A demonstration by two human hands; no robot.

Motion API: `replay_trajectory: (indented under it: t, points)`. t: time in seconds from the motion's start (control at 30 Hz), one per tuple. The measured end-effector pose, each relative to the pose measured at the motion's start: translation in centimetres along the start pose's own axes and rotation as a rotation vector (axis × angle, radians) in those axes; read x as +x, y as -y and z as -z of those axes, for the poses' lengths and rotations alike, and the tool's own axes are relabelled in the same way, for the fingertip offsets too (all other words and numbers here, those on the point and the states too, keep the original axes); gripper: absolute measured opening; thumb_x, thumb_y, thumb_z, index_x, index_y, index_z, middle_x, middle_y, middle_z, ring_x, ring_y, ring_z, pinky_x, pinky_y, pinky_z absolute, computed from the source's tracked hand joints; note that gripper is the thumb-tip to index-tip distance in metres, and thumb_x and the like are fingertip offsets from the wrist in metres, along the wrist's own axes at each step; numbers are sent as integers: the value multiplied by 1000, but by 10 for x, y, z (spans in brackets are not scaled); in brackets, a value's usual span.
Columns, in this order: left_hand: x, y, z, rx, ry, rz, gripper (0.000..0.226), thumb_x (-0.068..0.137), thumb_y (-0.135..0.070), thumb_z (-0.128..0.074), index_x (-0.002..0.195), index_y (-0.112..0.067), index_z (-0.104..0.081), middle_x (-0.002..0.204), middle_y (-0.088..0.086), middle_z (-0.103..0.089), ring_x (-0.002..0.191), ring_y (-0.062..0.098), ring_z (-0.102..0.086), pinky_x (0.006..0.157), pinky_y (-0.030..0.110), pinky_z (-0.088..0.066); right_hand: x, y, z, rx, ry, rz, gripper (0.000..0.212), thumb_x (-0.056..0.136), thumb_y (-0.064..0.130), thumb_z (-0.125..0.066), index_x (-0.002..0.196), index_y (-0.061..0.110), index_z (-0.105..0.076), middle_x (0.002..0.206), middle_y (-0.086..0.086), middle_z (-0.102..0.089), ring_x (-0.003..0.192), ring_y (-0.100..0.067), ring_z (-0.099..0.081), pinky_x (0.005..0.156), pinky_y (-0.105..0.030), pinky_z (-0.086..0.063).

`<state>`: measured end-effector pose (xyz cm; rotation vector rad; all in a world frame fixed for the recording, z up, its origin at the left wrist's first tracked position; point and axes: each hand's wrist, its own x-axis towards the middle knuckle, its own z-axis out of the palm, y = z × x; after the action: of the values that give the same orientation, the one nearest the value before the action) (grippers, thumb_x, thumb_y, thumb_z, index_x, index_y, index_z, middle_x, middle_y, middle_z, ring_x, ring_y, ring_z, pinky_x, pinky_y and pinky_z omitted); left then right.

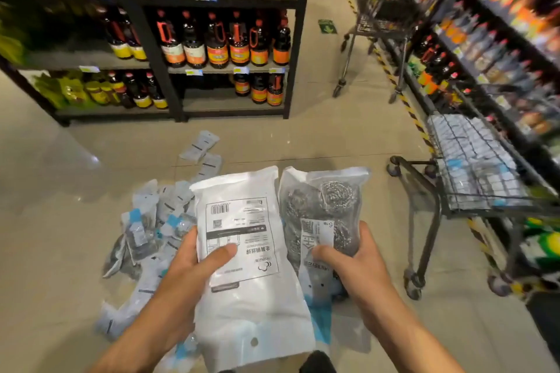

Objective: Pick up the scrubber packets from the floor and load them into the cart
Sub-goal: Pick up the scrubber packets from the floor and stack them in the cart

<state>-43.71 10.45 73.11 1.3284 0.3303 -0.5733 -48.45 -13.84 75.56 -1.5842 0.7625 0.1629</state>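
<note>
My left hand (194, 260) grips a white scrubber packet (242, 251) with its printed back side up. In my right hand (354, 263) is a second packet (318, 209), clear-fronted, with steel wool scrubbers showing through. Both packets are held side by side above the floor. A heap of more scrubber packets (151, 221) lies on the tiles to the left and below my hands, and a few lie farther off (201, 145). The wire cart (439, 197) stands to the right, its basket holding several packets (472, 154).
A dark shelf unit (230, 70) of sauce bottles stands ahead. Stocked shelves (500, 48) line the right side behind the cart. A second cart (381, 27) stands farther down the aisle. Yellow-black floor tape (406, 100) runs along the right shelves.
</note>
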Motion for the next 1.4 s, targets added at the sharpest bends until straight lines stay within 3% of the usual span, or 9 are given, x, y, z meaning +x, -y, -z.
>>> replay_trajectory:
  t: [0.17, 0.4, 0.57, 0.67, 0.77, 0.87, 1.03, 1.13, 1.4]
  points:
    - [14, -36, 16, 161, 230, 14, 57, 72, -43, -87, 124, -48, -64, 126, -4, -75, 119, 26, -71, 109, 56, -47, -44, -6, -22, 198, -224, -44, 49, 79, 6, -83, 112, 32, -60, 91, 7, -81, 81, -16, -79, 75, -42, -64]
    - [21, -37, -34, 351, 471, -11, 29, 91, -28, -71, 120, -32, -67, 110, 2, -80, 99, 25, -78, 90, 49, -57, -110, -30, -7, 318, -481, -90, 48, 74, 20, -80, 96, 57, -58, 98, 5, -80, 90, -22, -78, 88, -52, -62]
    - [2, -19, -89, 375, 652, 37, 92, 42, -63, -95, 123, -30, -68, 117, 7, -78, 108, 31, -75, 97, 54, -55, -155, -48, 23, 419, -641, -126, 46, 84, 14, -77, 107, 48, -57, 90, 9, -80, 76, -16, -77, 73, -42, -62]
    - [-8, 0, -119, 381, 729, 74, 52, 76, -31, -84, 123, -19, -67, 113, 12, -79, 100, 30, -78, 75, 39, -64, -171, -62, 42, 405, -732, -146, 44, 75, 24, -79, 99, 53, -56, 80, 10, -77, 69, -15, -71, 66, -36, -52]
    - [-19, 14, -148, 412, 731, 79, 36, 91, -12, -69, 126, -18, -66, 112, 7, -80, 99, 23, -78, 72, 30, -63, -184, -73, 69, 454, -783, -168, 42, 73, 24, -79, 101, 49, -60, 88, 10, -79, 79, -17, -77, 78, -42, -61]
    - [-30, 23, -179, 415, 722, 96, 64, 71, -27, -86, 131, -22, -65, 116, 5, -79, 103, 23, -77, 84, 41, -57, -185, -84, 104, 502, -785, -149, 43, 84, 8, -74, 109, 38, -58, 90, 8, -80, 79, -16, -78, 78, -44, -63]
    - [-46, 47, -248, 364, 640, 102, 31, 97, -15, -63, 127, -24, -66, 117, 7, -78, 104, 25, -77, 100, 54, -53, -173, -93, 187, 441, -748, -89, 50, 81, 12, -74, 106, 50, -55, 92, 12, -77, 89, -19, -76, 87, -53, -61]
    - [-64, 55, -291, 318, 571, 108, 30, 97, -13, -62, 126, -22, -66, 116, 12, -78, 105, 33, -76, 101, 60, -52, -171, -93, 245, 432, -694, -39, 48, 82, 6, -73, 111, 41, -56, 93, 7, -77, 91, -25, -76, 87, -57, -61]
    - [-97, 55, -374, 311, 433, 0, 30, 95, -18, -64, 120, -33, -72, 115, 10, -78, 105, 38, -75, 103, 64, -49, -169, -81, 351, 347, -572, 96, 49, 85, 6, -67, 105, 48, -54, 93, 21, -76, 80, -2, -73, 84, -44, -61]
